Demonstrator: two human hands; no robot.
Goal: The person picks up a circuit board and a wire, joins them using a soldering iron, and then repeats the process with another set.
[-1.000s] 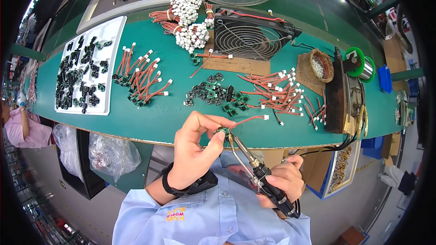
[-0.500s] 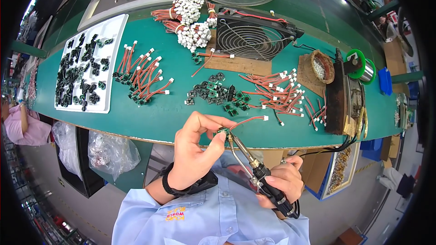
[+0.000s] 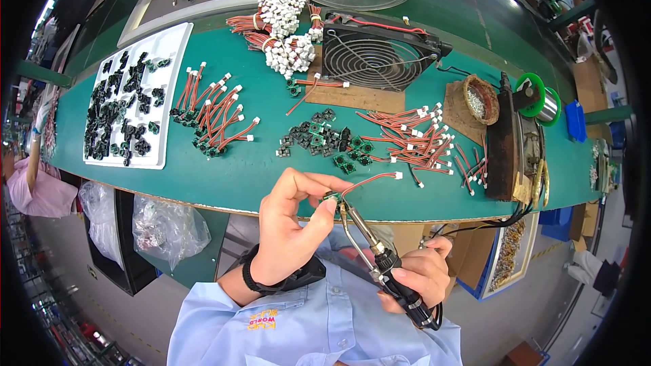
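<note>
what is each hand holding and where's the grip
The left hand pinches a small green circuit board by its edge, its red wire trailing free. The right hand grips a soldering iron by its black handle.

A single view is given, taken from a wide fisheye camera worn on the head and aimed steeply downward. The green desk (image 3: 271, 163) is spread across the upper half of the frame, its edges bent toward the rim. The two hands are seen close by, low at centre, above the person's shirt.
</note>
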